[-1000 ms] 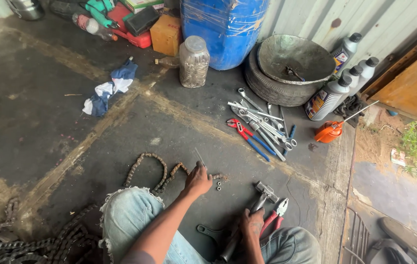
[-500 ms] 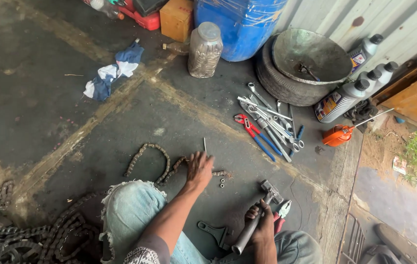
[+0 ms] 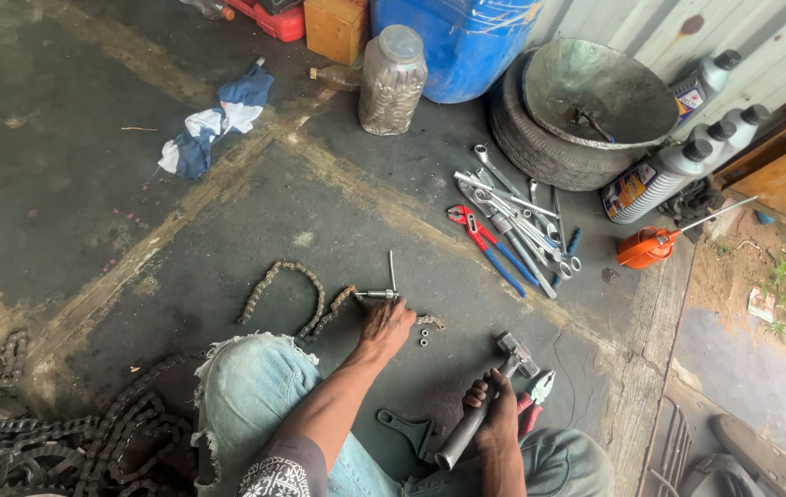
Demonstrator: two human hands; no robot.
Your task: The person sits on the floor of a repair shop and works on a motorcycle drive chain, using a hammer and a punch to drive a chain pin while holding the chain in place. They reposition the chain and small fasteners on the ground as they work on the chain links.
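Left hand [image 3: 384, 329] presses fingers-together on a rusty metal roller chain [image 3: 287, 294]; at four o'clock, right hand [image 3: 494, 414] grips a steel-headed hammer [image 3: 485, 400].

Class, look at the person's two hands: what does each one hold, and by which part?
The right hand grips a hammer by its handle. The left hand rests on a chain on the floor, by a small metal tool; its grip cannot be told.

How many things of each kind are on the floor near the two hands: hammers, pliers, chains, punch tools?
Hammer, held in the right hand: 1
Red-handled pliers beside that hand: 1
Short chain at the left hand: 1
Metal punch tool by the left hand's fingertips: 1
Total: 4
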